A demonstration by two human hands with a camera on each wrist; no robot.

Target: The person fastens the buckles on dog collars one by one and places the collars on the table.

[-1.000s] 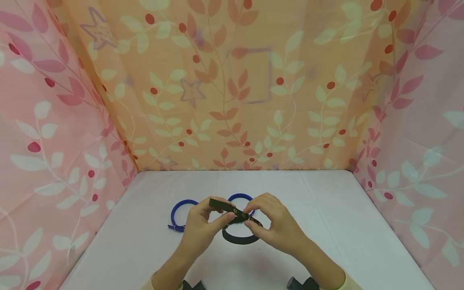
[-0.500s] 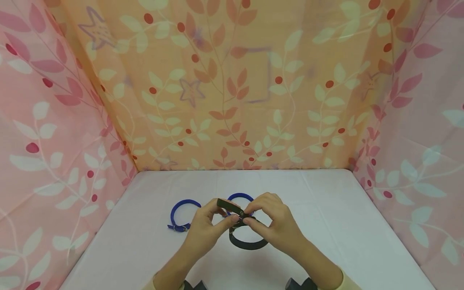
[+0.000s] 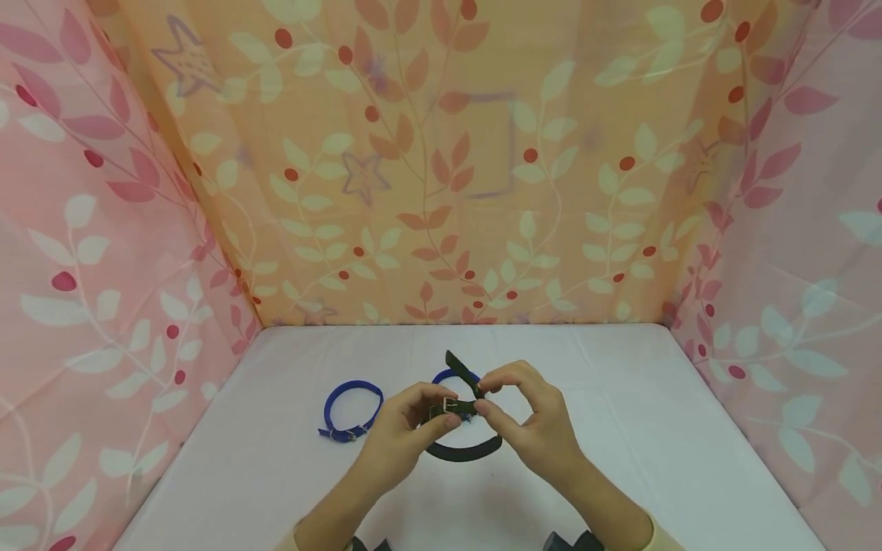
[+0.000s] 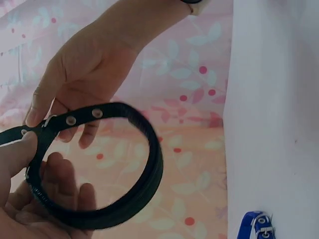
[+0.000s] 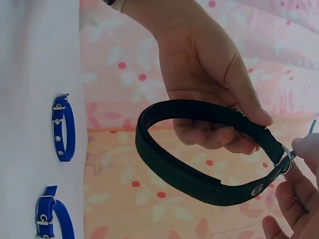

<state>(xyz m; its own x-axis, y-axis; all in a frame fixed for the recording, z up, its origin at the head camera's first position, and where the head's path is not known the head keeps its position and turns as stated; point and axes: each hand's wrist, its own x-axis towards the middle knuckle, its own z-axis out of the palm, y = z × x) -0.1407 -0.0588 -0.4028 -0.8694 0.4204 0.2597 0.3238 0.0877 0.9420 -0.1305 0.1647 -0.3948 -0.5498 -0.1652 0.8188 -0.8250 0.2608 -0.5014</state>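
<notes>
A dark green, nearly black pet collar point(image 3: 463, 453) is held up in a loop between both hands. My left hand point(image 3: 396, 432) pinches it by the silver buckle point(image 3: 448, 405), thumb in front. With thumb and index finger, my right hand point(image 3: 537, 413) pinches the strap close to the metal ring point(image 5: 286, 162). The strap's loose end point(image 3: 460, 369) sticks up and leftward from the right fingertips. Metal eyelets point(image 4: 97, 113) show along the strap in the left wrist view. Whether the strap is threaded fully through the buckle is hard to see.
Two blue collars lie on the white table point(image 3: 606, 398) beyond the hands. One blue collar point(image 3: 331, 402) is left of my left hand; the other blue collar point(image 3: 449, 373) is partly hidden behind the dark one. Patterned cloth walls point(image 3: 441, 229) enclose the table.
The strap's loose end has swung from pointing left over the left hand to pointing up, now at the right fingertips. My left fingers have moved from that end onto the buckle.
</notes>
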